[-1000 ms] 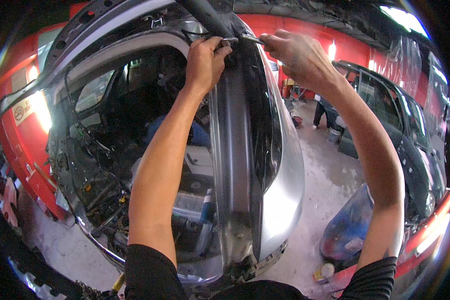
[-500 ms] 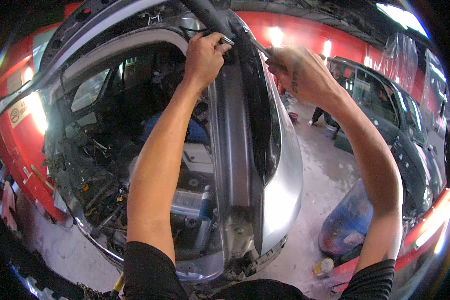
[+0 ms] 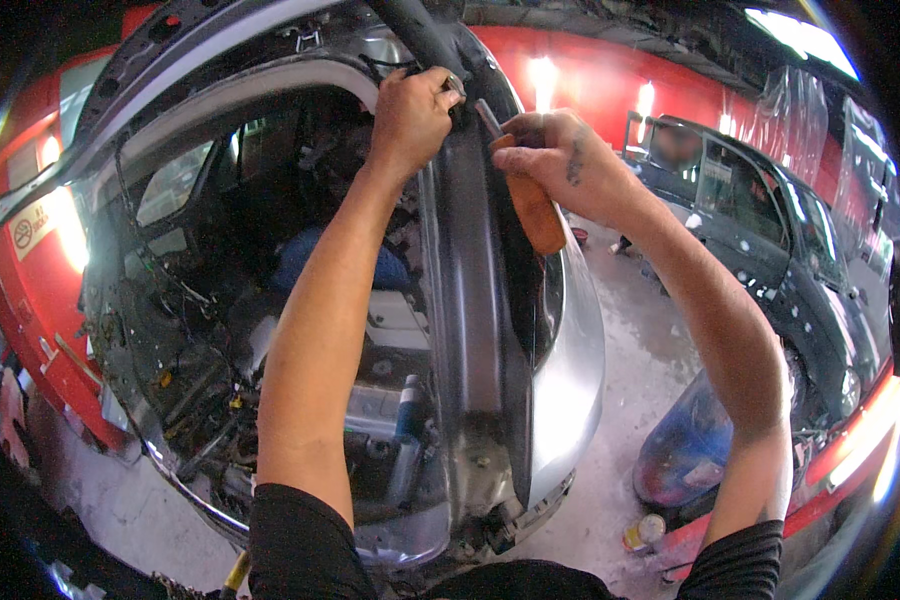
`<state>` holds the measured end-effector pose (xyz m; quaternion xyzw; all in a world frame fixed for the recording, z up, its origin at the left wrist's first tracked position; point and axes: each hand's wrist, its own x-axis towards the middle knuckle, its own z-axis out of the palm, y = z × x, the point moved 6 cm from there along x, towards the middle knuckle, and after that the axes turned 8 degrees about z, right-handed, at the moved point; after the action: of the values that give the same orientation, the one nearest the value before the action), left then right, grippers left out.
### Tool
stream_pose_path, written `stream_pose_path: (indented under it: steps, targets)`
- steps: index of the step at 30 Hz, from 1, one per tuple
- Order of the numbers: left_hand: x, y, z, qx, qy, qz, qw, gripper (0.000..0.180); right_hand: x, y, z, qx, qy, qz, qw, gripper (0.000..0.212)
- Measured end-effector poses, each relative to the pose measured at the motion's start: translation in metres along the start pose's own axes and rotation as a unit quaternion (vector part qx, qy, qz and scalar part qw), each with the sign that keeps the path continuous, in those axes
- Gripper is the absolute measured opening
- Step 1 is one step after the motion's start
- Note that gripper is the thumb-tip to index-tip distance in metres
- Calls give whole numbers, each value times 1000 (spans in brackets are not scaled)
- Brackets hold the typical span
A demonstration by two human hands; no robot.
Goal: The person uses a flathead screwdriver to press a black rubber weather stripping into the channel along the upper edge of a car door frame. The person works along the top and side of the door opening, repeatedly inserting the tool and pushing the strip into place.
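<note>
My left hand (image 3: 410, 118) is raised to the upper corner of a stripped car body's rear opening. Its thumb and fingers pinch a small shiny metal piece (image 3: 457, 86), whose kind I cannot make out, close to the dark strut (image 3: 418, 35). To its right, my right hand (image 3: 562, 158) grips an orange-handled screwdriver (image 3: 535, 212). The metal shaft points up and left, and the handle hangs below my fingers over the edge of the grey body pillar (image 3: 467, 270). A gap separates the shaft's end from the metal piece.
The silver rear panel (image 3: 567, 400) curves down on the right. Inside the body are loose wires and a blue bottle (image 3: 408, 405). A blue drum (image 3: 688, 440) and a small can (image 3: 644, 533) stand on the floor. Beyond is a dark car (image 3: 770, 220) with a person beside it.
My right hand has turned and lowered slightly toward the left, bringing the orange handle into sight and drawing the shaft back. My left hand stays nearly in place.
</note>
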<state>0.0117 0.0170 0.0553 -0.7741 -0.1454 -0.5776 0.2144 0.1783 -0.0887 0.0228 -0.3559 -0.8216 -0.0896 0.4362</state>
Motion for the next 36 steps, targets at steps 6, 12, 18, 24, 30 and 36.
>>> stream_pose_path:
  steps: [6, 12, 18, 24, 30, 36]
  targets:
    - [2, 8, -6, 60, 10, 10, 998, 15, 8, -8, 11, 27, -40, 79, 996, 37]
    - [4, 3, -4, 58, 14, 30, 998, 18, 16, -6, 21, 95, -69, 80, 990, 39]
    - [5, 3, -4, 23, 5, 29, 999, 18, 21, 4, 36, 269, -69, 224, 934, 45]
    - [1, 13, -8, 61, 11, 58, 996, 18, 48, 23, 6, 82, -107, 118, 984, 45]
    - [-4, 7, -10, 68, -2, 13, 998, 19, 81, 13, -31, -368, -3, -217, 904, 35]
    - [-3, 9, -4, 50, 19, -22, 998, 22, 119, 29, -22, -506, 49, -277, 816, 32]
